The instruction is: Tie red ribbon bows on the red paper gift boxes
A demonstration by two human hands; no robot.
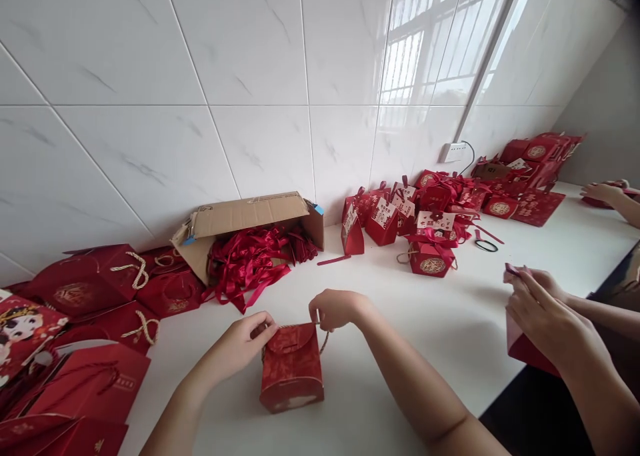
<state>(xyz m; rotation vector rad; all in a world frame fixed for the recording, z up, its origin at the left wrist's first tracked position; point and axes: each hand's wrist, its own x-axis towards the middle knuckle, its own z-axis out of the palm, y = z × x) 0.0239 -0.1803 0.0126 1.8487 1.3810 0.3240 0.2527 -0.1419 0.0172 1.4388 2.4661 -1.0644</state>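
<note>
An open brown cardboard carton (250, 216) is spilling glossy crimson ribbons (250, 256) onto the white counter (380, 389), just behind a small red cardboard box (293, 373) standing there; piled red gift boxes (90, 383) are crowding the left. The left hand (250, 339) is touching the small box's upper left corner, fingers curling — whether pinching, I cannot tell. The right hand's (339, 309) fingers are pinching a twisted tan cord (326, 342) at the opposite corner — beside the rounded flap (293, 337).

Left hand (246, 336): my seven o'clock, fingers curled toward thumb
Right hand (343, 309): my six o'clock, wrist bent, fingers curled down
</note>
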